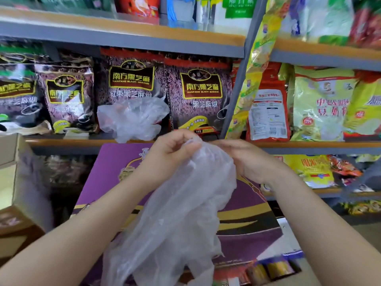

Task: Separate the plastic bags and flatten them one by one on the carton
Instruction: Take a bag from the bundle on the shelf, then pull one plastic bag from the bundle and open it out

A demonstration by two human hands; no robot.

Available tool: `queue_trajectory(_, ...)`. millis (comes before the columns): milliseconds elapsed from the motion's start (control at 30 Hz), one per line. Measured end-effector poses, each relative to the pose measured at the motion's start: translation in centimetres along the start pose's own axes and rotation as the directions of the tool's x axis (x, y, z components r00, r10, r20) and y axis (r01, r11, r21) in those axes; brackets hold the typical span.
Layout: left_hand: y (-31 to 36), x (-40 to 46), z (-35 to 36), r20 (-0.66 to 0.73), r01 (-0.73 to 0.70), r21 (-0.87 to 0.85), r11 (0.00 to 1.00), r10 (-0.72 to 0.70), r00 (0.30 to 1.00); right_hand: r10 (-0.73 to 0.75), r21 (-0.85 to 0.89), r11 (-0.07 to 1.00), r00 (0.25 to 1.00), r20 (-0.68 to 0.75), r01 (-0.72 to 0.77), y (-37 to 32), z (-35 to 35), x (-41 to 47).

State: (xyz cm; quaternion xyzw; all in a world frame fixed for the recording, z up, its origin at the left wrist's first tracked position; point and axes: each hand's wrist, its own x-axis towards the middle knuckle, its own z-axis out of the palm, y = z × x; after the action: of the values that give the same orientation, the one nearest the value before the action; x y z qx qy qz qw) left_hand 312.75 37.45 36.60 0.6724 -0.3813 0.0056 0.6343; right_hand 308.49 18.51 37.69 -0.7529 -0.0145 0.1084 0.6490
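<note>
Here, the scene is set out from the held bag outward.

Held plastic bag [181,213]: a thin, translucent, crumpled bag is held up above the purple carton; its top edge is gathered between the two hands and its body hangs down toward the camera, covering much of the carton's middle.

Left hand [171,147]: the fingers are curled and the bag's top edge is pinched between thumb and fingertips at the upper left of the bag.

Right hand [247,162]: it is partly hidden behind the bag; its fingers are closed on the bag's upper right edge, just beside the left hand.

Purple carton [115,162]: a flat purple box with gold and dark printing lies below the hands, its far edge near the shelf front.

Second plastic bag [132,118]: another clear, crumpled bag is seen on the shelf board beyond the carton, resting against the dark packets.

Shelf [123,41]: grey metal rails with wooden boards are stacked in tiers.

Black sesame packets [200,93]: dark purple packets with yellow-framed labels stand upright in a row.

Yellow and red packets [321,104]: these are stocked in the right bay.

Cardboard boxes [18,182]: brown boxes are seen at the left edge.
</note>
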Motion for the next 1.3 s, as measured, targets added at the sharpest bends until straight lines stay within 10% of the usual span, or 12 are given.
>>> queue_trajectory(300, 0.9, -2.7, 1.4, -0.125, 0.116, -0.263, 0.958, -0.153, 0.98, -0.003, -0.448, 0.894, 1.0, 0.024, 0.014, 3.4, -0.7, -1.3)
queue_trajectory(433, 0.7, -3.9, 0.8, -0.011, 0.269, -0.644, 0.716, -0.361, 0.933, -0.025, -0.058, 0.998, 0.975, -0.219, 0.012, 4.7, -2.0, -1.3)
queue_trajectory(533, -0.8, -5.2, -0.1, 0.056, 0.381, -0.537, 0.753, -0.419, 0.906, 0.029, 0.24, 0.968, 0.925, -0.379, 0.068, 4.4, -2.3, -1.7)
queue_trajectory(667, -1.6, -7.5, -1.2, 0.224, 0.543, -0.337, 0.769, -0.495, 0.84, 0.033, 0.004, 0.999, 0.87, -0.492, -0.036, 3.5, -1.7, -2.0)
queue_trajectory(800, 0.1, -6.6, 0.0, 0.467, 0.673, 0.269, 0.689, -0.704, 0.535, -0.086, -0.206, 0.978, 0.873, -0.48, -0.017, 1.8, -0.6, -2.2)
queue_trajectory(967, 2.5, -3.5, 1.5, 0.088, 0.459, 0.184, 0.869, -0.48, 0.873, -0.186, -0.427, 0.904, 0.922, -0.339, 0.025, -0.2, 2.3, -2.1)
queue_trajectory(1133, 3.3, -2.6, 4.2, -0.005, 0.307, 0.4, 0.864, -0.333, 0.943, -0.154, -0.099, 0.985, 0.982, -0.113, 0.143, -1.9, 2.7, -2.7)
queue_trajectory(1300, 3.5, -3.5, 3.9, -0.108, 0.22, 0.123, 0.968, -0.207, 0.972, -0.263, -0.128, 0.959, 0.963, -0.058, 0.254, -1.7, 1.6, -3.9)
